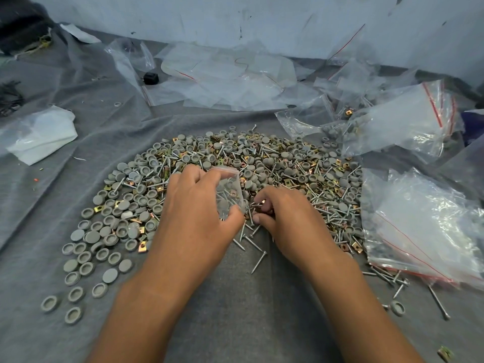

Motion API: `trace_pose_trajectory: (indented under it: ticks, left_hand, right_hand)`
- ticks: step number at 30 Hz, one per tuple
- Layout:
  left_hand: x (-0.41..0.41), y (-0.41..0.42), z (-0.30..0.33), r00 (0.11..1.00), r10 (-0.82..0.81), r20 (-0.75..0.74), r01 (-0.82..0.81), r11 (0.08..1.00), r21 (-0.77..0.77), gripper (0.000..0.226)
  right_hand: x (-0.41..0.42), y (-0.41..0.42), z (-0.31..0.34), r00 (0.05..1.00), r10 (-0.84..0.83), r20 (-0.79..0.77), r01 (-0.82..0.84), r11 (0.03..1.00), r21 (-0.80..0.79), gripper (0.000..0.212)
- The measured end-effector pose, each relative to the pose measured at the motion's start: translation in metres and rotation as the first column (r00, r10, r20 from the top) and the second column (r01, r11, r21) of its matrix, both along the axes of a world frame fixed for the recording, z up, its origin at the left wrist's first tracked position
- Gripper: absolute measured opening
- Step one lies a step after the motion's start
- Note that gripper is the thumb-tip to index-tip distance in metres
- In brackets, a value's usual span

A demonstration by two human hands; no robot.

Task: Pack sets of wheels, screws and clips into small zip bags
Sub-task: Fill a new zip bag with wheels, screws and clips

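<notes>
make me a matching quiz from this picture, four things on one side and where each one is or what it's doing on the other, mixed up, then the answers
Things:
1. left hand
2. right hand
3. black block
4. white cloth

Places or states:
A. lies at the far left on the grey sheet
B. holds a small zip bag open
C. picks at parts in the pile
D. sits far back beside the empty bags

Pairs: 1-B, 2-C, 3-D, 4-A

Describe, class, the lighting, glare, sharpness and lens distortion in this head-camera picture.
Head view: soft even light, faint shadows under the left hand and right hand; white glare on the clear bags; wide-angle bending at the edges; the forearms nearest the camera are soft, the parts pile sharp.
</notes>
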State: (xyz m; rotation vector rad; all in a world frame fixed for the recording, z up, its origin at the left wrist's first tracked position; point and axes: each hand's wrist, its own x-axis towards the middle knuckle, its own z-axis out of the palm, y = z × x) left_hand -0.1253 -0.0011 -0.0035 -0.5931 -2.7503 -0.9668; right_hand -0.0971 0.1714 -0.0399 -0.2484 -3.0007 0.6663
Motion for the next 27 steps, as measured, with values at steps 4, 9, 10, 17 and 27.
trace_pose_trajectory:
  ticks: [4, 9, 10, 17, 27]
  left_hand:
    - [0.001, 0.0, 0.001, 1.0, -0.002, -0.003, 0.002, 1.0, -0.01, 0.045]
    - [0.002, 0.002, 0.002, 1.0, 0.001, -0.003, -0.001, 1.0, 0.007, 0.047]
    - [0.002, 0.002, 0.002, 1.0, -0.002, -0.004, 0.002, 1.0, 0.006, 0.047]
    - [0.002, 0.002, 0.001, 1.0, -0.001, 0.0, 0.001, 1.0, -0.002, 0.046]
    - [0.003, 0.001, 0.001, 1.0, -0.002, -0.003, 0.002, 1.0, -0.006, 0.046]
  right_hand:
    - [0.004, 0.003, 0.0, 0.998, 0.039, 0.045, -0.04, 0.999, 0.012, 0.006]
    - [0.005, 0.01, 0.004, 0.999, -0.012, -0.043, 0.0, 0.966, -0.257, 0.006]
    - [0.005, 0.011, 0.005, 0.997, -0.027, -0.075, 0.007, 0.965, -0.261, 0.005]
    - [0.002, -0.004, 0.0, 0.995, 0.038, -0.097, -0.038, 0.999, 0.008, 0.01]
    - [0.0, 0.006, -0.001, 0.994, 0.004, -0.108, -0.029, 0.973, -0.229, 0.022]
